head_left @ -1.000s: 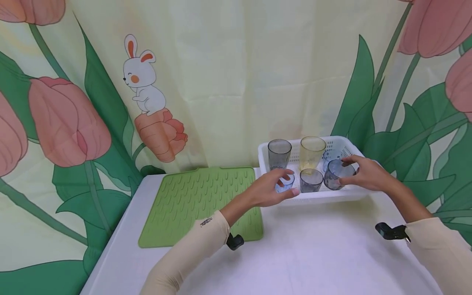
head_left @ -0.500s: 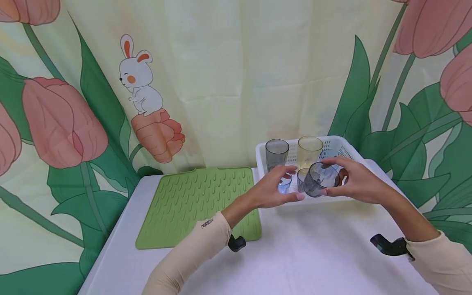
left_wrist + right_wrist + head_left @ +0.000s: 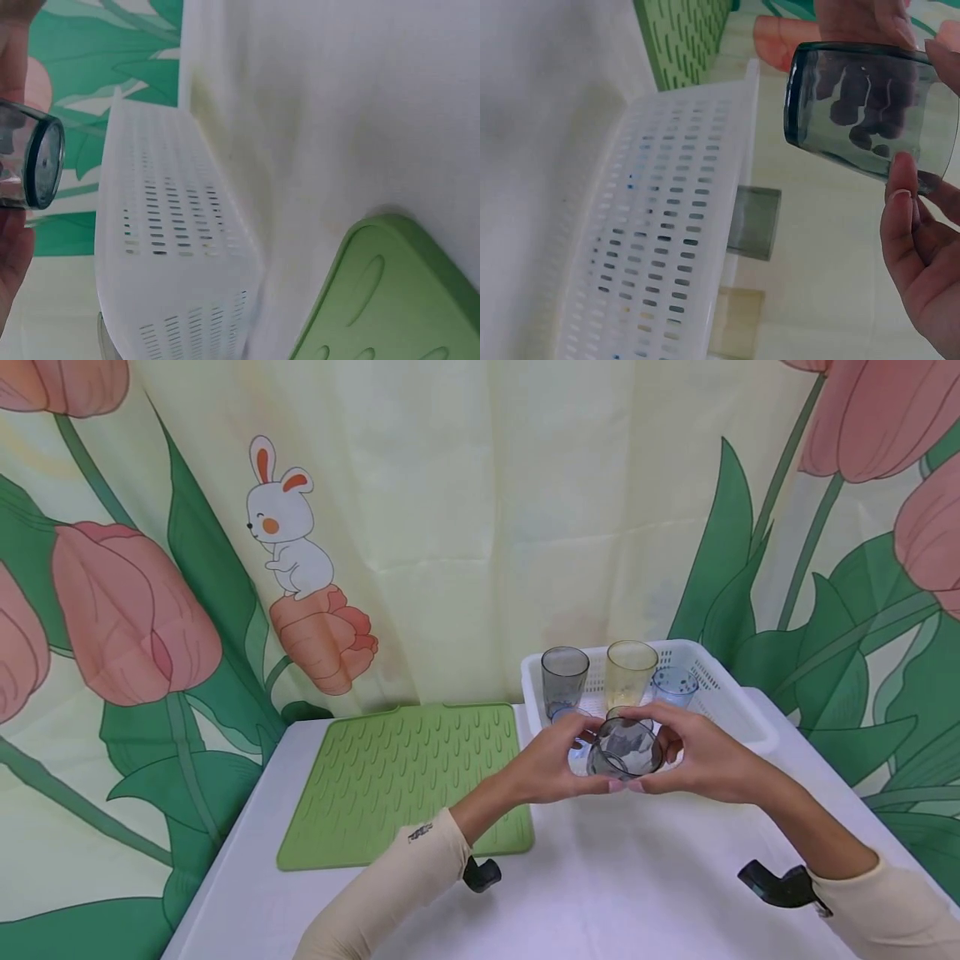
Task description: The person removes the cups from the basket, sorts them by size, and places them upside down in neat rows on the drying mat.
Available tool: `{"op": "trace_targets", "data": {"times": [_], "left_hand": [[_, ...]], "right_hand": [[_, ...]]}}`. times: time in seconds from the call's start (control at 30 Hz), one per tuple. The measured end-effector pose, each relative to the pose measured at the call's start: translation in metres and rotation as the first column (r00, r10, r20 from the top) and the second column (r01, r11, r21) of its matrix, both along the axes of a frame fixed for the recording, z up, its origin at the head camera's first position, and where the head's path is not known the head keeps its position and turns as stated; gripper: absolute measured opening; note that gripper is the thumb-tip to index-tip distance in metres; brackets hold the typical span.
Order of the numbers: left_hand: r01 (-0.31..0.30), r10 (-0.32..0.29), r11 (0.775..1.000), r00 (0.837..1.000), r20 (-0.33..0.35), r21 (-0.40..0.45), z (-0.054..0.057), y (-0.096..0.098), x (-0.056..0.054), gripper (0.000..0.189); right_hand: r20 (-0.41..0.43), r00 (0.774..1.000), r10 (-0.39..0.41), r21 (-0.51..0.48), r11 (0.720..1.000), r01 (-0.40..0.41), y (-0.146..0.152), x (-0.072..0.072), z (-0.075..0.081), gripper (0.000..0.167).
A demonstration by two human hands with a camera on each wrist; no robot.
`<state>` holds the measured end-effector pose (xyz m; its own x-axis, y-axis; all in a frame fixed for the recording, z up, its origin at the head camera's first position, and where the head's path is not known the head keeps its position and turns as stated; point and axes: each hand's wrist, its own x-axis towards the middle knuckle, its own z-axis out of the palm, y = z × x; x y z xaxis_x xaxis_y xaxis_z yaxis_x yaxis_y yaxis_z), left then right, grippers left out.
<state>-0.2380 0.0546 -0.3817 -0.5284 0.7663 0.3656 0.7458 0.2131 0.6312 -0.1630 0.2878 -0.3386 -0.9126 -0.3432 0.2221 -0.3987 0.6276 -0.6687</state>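
Note:
A grey tinted drinking glass (image 3: 626, 748) is raised over the near side of the white basket (image 3: 757, 737). My left hand (image 3: 546, 767) grips it from the left and my right hand (image 3: 711, 757) from the right, thumbs almost meeting at the near side. In the right wrist view, the glass (image 3: 855, 112) has its thick base clear of the basket wall (image 3: 660, 217), with fingers around the other end. Only the base end of the glass (image 3: 46, 161) shows at the edge of the left wrist view.
Inside the basket stand a tall grey glass (image 3: 564, 683), a tall yellow glass (image 3: 630, 673) and a spotted blue glass (image 3: 675, 685). Smaller glasses are mostly hidden behind my hands. To the left, a green ridged mat (image 3: 397, 785) lies on the white-covered table (image 3: 600, 885).
My right hand has lifted the grey glass from the basket's right side and brought it left and nearer. My left hand, earlier held above a small blue glass, now grips the grey glass too.

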Motion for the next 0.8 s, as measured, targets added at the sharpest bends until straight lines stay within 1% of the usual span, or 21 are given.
{"op": "trace_targets", "data": {"times": [0.1,0.23,0.4,0.53,0.63,0.73,0.8], "left_hand": [[-0.001,0.001,1.000,1.000,0.011,0.003,-0.002,-0.003,0.003,0.071],[0.002,-0.002,1.000,1.000,0.006,-0.002,-0.005,-0.008,0.008,0.074],[-0.025,0.025,1.000,0.999,0.025,-0.009,-0.005,-0.019,0.015,0.072],[-0.065,0.064,0.998,0.996,0.056,0.018,0.003,-0.029,0.022,0.071],[-0.081,0.077,0.995,0.994,0.075,0.059,0.012,-0.035,0.027,0.070],[-0.085,0.078,0.992,0.994,0.081,0.096,0.018,-0.038,0.031,0.071],[-0.082,0.074,0.991,0.994,0.074,0.104,0.019,-0.039,0.034,0.071]], "right_hand": [[0.017,1.000,0.009,-0.030,1.000,-0.008,-0.002,0.002,-0.004,0.082],[0.033,0.999,0.021,-0.082,0.996,-0.018,-0.007,0.005,-0.011,0.083],[0.024,0.999,0.044,-0.144,0.989,-0.040,-0.012,0.009,-0.020,0.086],[0.008,0.999,0.042,-0.199,0.979,-0.039,-0.017,0.013,-0.030,0.087],[0.054,0.997,0.050,-0.266,0.963,-0.034,-0.023,0.015,-0.041,0.086],[0.104,0.990,0.090,-0.340,0.939,-0.049,-0.031,0.015,-0.056,0.079],[0.116,0.985,0.131,-0.396,0.915,-0.076,-0.038,0.014,-0.064,0.074]]}}
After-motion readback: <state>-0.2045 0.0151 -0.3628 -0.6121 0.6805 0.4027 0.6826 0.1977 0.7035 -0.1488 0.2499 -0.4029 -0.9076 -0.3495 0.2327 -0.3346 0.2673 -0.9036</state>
